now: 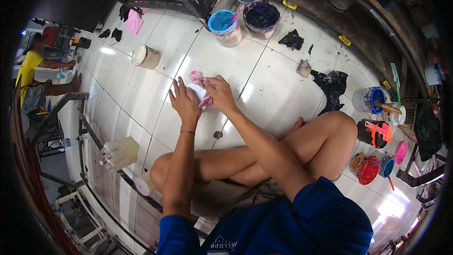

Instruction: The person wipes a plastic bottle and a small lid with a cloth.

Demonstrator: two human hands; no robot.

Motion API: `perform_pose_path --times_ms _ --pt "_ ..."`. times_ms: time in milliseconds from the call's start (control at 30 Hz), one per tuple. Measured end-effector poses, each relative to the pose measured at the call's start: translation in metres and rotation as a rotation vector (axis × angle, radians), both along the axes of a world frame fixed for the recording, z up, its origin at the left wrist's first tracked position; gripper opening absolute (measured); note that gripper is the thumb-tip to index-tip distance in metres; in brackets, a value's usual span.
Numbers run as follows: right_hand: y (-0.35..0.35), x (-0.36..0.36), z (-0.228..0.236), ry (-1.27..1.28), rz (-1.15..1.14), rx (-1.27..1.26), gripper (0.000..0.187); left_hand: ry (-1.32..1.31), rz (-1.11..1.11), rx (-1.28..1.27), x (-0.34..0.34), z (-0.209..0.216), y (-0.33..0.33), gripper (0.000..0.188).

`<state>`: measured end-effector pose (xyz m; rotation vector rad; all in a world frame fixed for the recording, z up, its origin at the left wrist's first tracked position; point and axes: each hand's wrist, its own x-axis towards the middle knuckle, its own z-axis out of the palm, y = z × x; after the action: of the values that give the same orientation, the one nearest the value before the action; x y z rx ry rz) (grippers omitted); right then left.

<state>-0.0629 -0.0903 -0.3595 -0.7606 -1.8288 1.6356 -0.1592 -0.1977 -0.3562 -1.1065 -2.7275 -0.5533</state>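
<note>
A small white, smooth piece (195,88) lies on the tiled floor in front of my crossed legs; its exact kind is hard to make out under my hands. My left hand (187,106) rests against its left side, fingers stretched and spread. Bunched in my right hand (220,95) is a pink-and-white stained cloth (206,100), pressed to the right side of the white piece. Beyond my fingertips a pink crumpled end (195,76) shows, seemingly of the same cloth. My right fingertips are partly hidden by the cloth.
Paint buckets, light blue (225,26) and dark (261,19), stand ahead; a pale tub (146,57) sits front left. Blue (369,100), orange (375,133) and red (365,169) paint pots line the right. Black plastic (332,87) lies nearby, a jerrycan (121,153) at left. Another person (35,68) sits far left.
</note>
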Motion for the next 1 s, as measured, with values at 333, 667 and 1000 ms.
perform_pose_path --times_ms 333,667,1000 --pt "-0.015 0.013 -0.05 -0.058 -0.229 -0.146 0.02 -0.04 0.163 0.07 0.009 -0.006 0.019 0.05" --pt "-0.028 0.015 -0.059 0.028 -0.38 0.024 0.02 -0.045 0.219 0.075 0.016 -0.015 0.021 0.049" --pt "-0.024 0.021 -0.06 -0.143 -0.378 0.113 0.017 -0.217 0.357 0.17 0.021 -0.012 0.036 0.048"
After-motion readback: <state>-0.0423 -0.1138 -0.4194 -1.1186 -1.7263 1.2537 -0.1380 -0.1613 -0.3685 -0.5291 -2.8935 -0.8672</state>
